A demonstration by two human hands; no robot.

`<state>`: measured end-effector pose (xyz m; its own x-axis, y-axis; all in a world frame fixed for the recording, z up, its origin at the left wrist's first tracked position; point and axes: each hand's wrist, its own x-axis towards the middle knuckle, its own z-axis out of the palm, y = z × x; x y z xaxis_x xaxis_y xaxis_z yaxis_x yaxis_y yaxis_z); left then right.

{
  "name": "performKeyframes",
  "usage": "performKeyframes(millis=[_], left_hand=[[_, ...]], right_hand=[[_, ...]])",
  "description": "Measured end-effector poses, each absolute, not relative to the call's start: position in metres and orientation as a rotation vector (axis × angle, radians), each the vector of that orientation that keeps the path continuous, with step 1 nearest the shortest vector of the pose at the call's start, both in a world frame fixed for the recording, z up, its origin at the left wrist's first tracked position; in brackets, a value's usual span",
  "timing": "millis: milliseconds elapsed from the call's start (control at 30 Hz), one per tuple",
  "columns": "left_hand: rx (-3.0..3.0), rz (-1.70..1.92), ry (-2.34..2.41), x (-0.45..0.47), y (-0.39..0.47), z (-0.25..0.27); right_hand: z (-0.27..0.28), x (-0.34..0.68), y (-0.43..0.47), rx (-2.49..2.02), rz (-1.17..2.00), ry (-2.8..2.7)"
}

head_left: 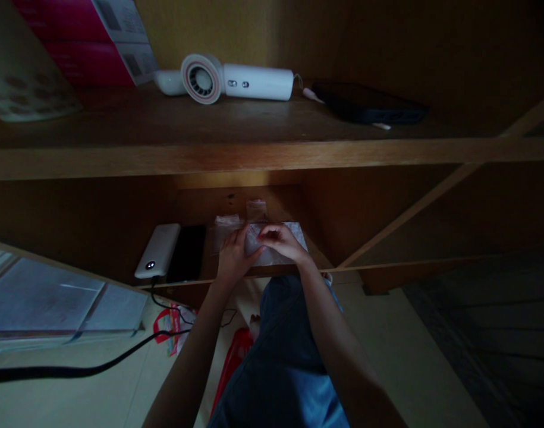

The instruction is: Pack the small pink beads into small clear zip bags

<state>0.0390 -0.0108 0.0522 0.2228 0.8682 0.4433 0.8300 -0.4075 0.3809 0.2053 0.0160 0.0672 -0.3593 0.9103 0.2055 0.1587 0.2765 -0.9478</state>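
A pale, greyish-white sheet or flat packet [293,235] lies on the lower shelf under both hands; its exact kind is unclear in the dim light. My left hand [236,252] rests at its left edge, fingers stretched out and thumb reaching over it. Above the middle of the sheet, my right hand [280,241] has thumb and fingers pinched together; whatever is between them is too small to make out. Small clear zip bags lie close by, one [256,209] behind the sheet and another [227,223] partly behind my left hand.
Left on the lower shelf are a white power bank [158,252] with a black cable [120,355] and a dark flat phone-like object [186,254]. The upper shelf edge [254,157] overhangs; it holds a white handheld fan [254,82], a black phone [370,102], and pink boxes [84,53].
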Motion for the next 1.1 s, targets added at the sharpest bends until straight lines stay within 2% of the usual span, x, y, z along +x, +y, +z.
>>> performKeyframes(millis=[367,533,633,733,833,1100], left_hand=[[2.382,0.890,1.690,0.039,-0.012,0.054],[2.377,0.887,1.679,0.039,-0.011,0.049],[2.406,0.888,1.634,0.038,-0.011,0.043],[2.440,0.855,1.602,0.039,-0.010,0.039],[2.450,0.837,1.593,0.041,-0.008,0.040],[2.412,0.799,1.550,0.047,0.004,0.042]], right_hand=[[0.074,0.207,0.014,-0.978,1.200,-1.850],[0.075,0.213,0.015,-1.018,1.197,-1.705],[0.073,0.222,0.019,-1.147,1.091,-1.547],[0.067,0.236,0.025,-1.277,0.854,-1.520],[0.061,0.247,0.028,-1.385,0.750,-1.602],[0.059,0.242,0.024,-1.403,0.889,-2.014]])
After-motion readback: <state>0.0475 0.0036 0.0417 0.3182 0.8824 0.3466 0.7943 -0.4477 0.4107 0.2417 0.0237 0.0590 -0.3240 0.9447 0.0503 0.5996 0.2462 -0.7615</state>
